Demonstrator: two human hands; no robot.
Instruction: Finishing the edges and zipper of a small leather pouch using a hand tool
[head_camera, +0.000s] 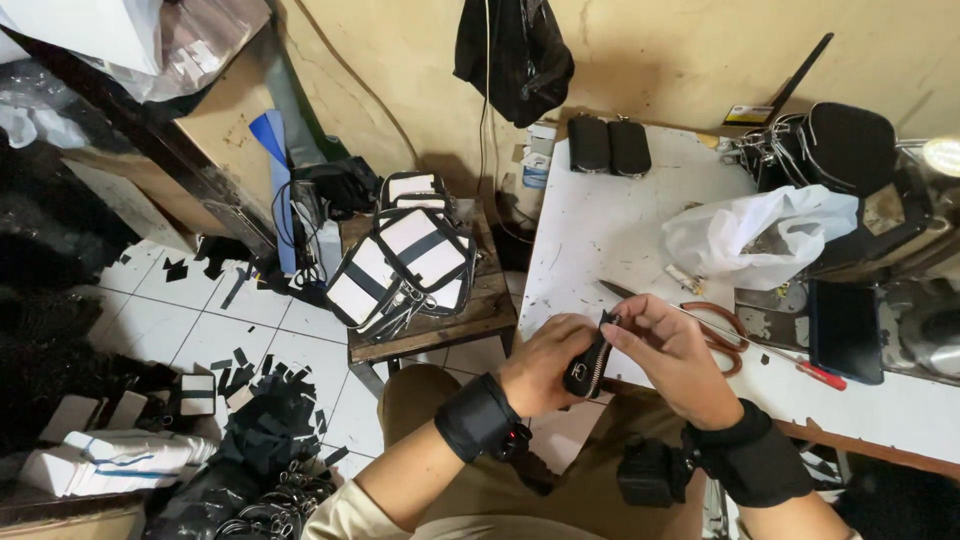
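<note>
Both my hands hold a small black zippered pouch (590, 366) just above the near edge of the white table (610, 230). My left hand (540, 365) grips its lower body from the left. My right hand (675, 355) pinches its upper end near the zipper. Black bands wrap both wrists. Red-handled scissors (722, 338) lie on the table right behind my right hand.
A white plastic bag (760, 235), two black pouches (610, 145), a red-handled screwdriver (800, 365) and a dark tablet (845, 330) lie on the table. A low wooden stool (470, 315) left of it carries stacked black-and-white bags (405, 260). Black scraps litter the tiled floor.
</note>
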